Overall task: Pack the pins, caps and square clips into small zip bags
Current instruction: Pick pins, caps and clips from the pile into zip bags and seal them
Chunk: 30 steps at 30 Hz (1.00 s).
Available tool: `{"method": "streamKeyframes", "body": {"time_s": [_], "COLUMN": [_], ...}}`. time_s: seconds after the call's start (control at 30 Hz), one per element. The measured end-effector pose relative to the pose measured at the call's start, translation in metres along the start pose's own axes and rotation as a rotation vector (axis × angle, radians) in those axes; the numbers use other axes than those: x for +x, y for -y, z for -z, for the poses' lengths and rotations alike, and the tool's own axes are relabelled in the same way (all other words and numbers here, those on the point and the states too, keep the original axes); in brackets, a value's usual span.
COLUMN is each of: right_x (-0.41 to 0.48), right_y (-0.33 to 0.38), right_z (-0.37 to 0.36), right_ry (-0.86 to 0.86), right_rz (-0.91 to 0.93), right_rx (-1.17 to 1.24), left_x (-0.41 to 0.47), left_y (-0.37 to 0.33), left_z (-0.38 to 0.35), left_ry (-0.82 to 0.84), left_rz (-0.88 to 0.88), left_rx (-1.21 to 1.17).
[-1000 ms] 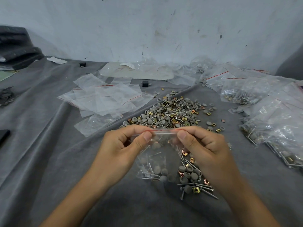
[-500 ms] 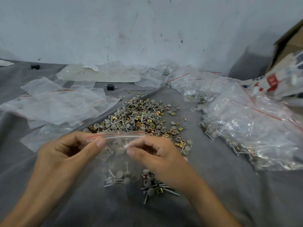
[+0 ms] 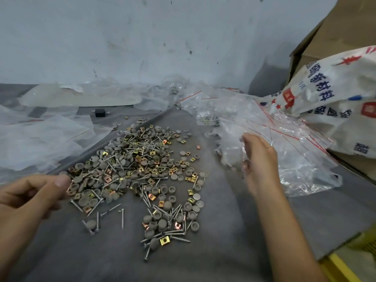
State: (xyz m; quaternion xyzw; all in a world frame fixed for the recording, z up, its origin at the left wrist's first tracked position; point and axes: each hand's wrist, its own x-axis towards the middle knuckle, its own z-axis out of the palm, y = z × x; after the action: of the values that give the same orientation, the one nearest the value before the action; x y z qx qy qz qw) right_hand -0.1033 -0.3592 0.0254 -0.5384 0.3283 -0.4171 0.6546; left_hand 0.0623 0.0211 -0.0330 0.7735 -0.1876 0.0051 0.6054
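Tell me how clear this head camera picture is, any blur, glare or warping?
Head view: even, soft light with faint shadows; the parts pile is sharp; the right hand and the small bag beside it are smeared by motion blur; the heap of clear bags shows white glare; edges bow from the wide lens.

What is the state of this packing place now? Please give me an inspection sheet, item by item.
Surface: grey cloth, creased.
Job's things: mixed heap of pins, caps and square clips lies loose in the middle; empty zip bags at left; filled zip bags piled at right.
Clutter: small black block behind the heap.
Hands: left hand loosely curled, holds nothing; right hand at the filled bags, blur hides whether its fingers grip one.
Cables: nothing seen.
Surroundings: stained white wall; printed white sack and cardboard box at right.
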Motion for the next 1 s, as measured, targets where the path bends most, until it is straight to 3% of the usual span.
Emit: {"method": "streamKeyframes", "body": {"time_s": [0.13, 0.27, 0.43, 0.57, 0.63, 0.7, 0.8, 0.87, 0.93, 1.0], "right_x": [0.020, 0.014, -0.017, -0.049, -0.066, -0.082, -0.092, -0.089, -0.083, -0.077], "right_y": [-0.008, 0.000, 0.001, 0.003, -0.001, -0.009, -0.029, -0.048, -0.069, -0.085], "right_z": [0.023, 0.025, -0.014, -0.056, -0.080, -0.107, -0.147, -0.170, -0.188, -0.199], "right_ry": [-0.379, -0.516, -0.293, -0.141, 0.049, 0.289, 0.595, 0.706, 0.711, 0.692], "right_rz": [0.081, 0.403, 0.581, 1.021, 1.137, 0.988, 0.541, 0.316, 0.264, 0.346], "right_rx": [-0.091, -0.217, -0.265, -0.452, -0.416, -0.371, -0.423, -0.490, -0.624, -0.796], "left_x": [-0.001, -0.006, -0.005, 0.004, 0.012, 0.020, 0.029, 0.033, 0.034, 0.033], "left_y": [-0.004, -0.015, -0.012, -0.011, -0.007, -0.003, 0.009, 0.019, 0.028, 0.032], "left_z": [-0.001, -0.003, -0.008, -0.006, -0.003, 0.001, 0.010, 0.019, 0.024, 0.023], "left_ry": [0.006, -0.009, -0.105, -0.174, -0.189, -0.180, -0.152, -0.110, -0.064, -0.031], "left_rz": [0.017, 0.015, -0.042, -0.085, -0.070, -0.056, -0.098, 0.003, 0.142, 0.185], "left_rx": [-0.024, -0.028, -0.026, 0.075, 0.162, 0.318, 0.708, 0.874, 0.928, 0.958]}}
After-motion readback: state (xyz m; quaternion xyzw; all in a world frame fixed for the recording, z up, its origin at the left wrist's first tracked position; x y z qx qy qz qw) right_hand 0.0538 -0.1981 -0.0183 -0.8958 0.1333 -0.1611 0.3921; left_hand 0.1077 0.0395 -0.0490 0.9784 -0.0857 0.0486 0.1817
